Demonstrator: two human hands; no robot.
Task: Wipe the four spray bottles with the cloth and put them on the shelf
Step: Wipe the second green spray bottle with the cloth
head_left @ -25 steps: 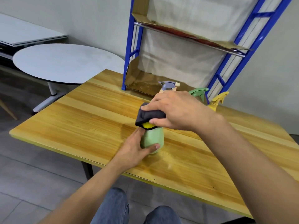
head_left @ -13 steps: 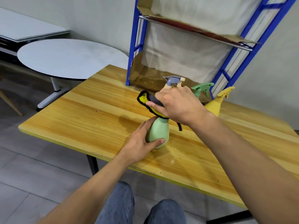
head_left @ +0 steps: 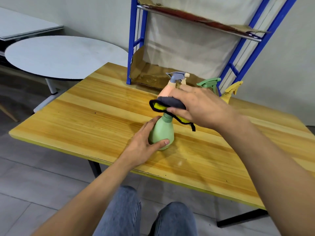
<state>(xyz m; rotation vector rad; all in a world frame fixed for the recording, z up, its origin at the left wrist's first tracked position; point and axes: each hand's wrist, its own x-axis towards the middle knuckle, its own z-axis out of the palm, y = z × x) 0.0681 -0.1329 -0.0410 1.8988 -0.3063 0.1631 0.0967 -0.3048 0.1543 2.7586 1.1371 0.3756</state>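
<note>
A pale green spray bottle (head_left: 162,132) stands upright on the wooden table (head_left: 102,116). My left hand (head_left: 144,143) grips its lower body. My right hand (head_left: 199,106) holds a grey and yellow cloth (head_left: 167,103) pressed over the bottle's top, which hides the spray head. Behind my right hand stand a peach bottle with a grey trigger (head_left: 172,84), a green-trigger bottle (head_left: 208,83) and a yellow bottle (head_left: 230,92), all partly hidden. The blue metal shelf (head_left: 132,48) rises at the table's back, lined with cardboard.
A round white table (head_left: 64,57) stands to the left, beyond the wooden table. The wooden table's near edge (head_left: 153,174) runs just above my knees in blue jeans (head_left: 122,212). The upper shelf board (head_left: 196,19) slopes across the top.
My right hand has slid the cloth up from the green bottle's shoulder to its top, baring more of the body. My left hand keeps its grip low on the bottle.
</note>
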